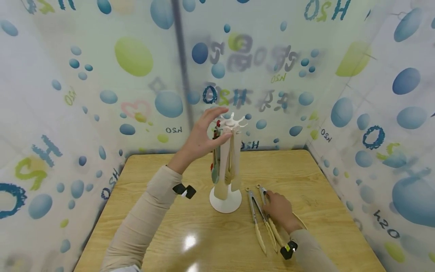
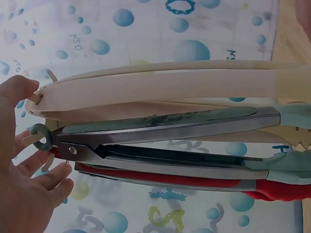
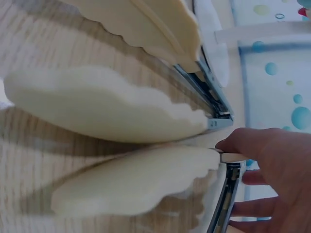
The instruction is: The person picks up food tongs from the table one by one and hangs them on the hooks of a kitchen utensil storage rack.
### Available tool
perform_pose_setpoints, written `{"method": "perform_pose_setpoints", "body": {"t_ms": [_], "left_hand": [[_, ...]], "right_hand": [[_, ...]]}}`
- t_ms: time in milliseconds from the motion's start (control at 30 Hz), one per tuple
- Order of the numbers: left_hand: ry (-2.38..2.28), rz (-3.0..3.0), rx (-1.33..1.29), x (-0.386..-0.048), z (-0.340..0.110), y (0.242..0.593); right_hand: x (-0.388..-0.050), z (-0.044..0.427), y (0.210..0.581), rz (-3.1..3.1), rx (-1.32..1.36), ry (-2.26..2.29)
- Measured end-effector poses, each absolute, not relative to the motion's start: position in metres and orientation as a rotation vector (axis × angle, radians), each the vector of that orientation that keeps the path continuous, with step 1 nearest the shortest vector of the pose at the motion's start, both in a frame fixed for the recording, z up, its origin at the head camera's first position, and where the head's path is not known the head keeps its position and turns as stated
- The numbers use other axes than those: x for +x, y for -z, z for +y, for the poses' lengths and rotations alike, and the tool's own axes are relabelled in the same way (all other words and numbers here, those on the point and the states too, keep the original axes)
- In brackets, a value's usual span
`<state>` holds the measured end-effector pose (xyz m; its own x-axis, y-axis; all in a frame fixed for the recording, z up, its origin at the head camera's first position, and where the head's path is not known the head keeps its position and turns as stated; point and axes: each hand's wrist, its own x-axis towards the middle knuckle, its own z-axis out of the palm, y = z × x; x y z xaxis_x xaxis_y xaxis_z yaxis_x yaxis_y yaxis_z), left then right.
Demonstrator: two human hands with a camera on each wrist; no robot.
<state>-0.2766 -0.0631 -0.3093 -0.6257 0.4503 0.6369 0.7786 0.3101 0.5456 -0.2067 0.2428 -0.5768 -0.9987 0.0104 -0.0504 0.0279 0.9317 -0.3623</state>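
Note:
A white stand with a ring of hooks holds several hanging tongs. At its top, my left hand curves its fingers and thumb round the hooks, fingertips touching them. In the left wrist view, green-tipped tongs, red tongs and beige utensils hang beside the left hand. On the table, my right hand grips metal tongs with cream tips. Their pale tips spread apart in the right wrist view, near the right hand. Similar tongs lie just left.
A wooden table carries the stand near its middle. Curtains printed with bubbles and letters enclose the back and sides, meeting the table's edges. The stand's round base lies close to the tongs on the table.

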Motion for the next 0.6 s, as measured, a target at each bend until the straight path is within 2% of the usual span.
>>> {"method": "perform_pose_setpoints", "body": {"t_ms": [200, 600], "left_hand": [[1.299, -2.228, -1.126, -0.277, -0.068, 0.308], [1.38, -2.232, -1.192, -0.278, -0.073, 0.307]], "right_hand": [[-0.209, 0.251, 0.568, 3.1, 0.019, 0.664], [-0.217, 0.262, 0.522, 3.164, -0.085, 0.941]]}}
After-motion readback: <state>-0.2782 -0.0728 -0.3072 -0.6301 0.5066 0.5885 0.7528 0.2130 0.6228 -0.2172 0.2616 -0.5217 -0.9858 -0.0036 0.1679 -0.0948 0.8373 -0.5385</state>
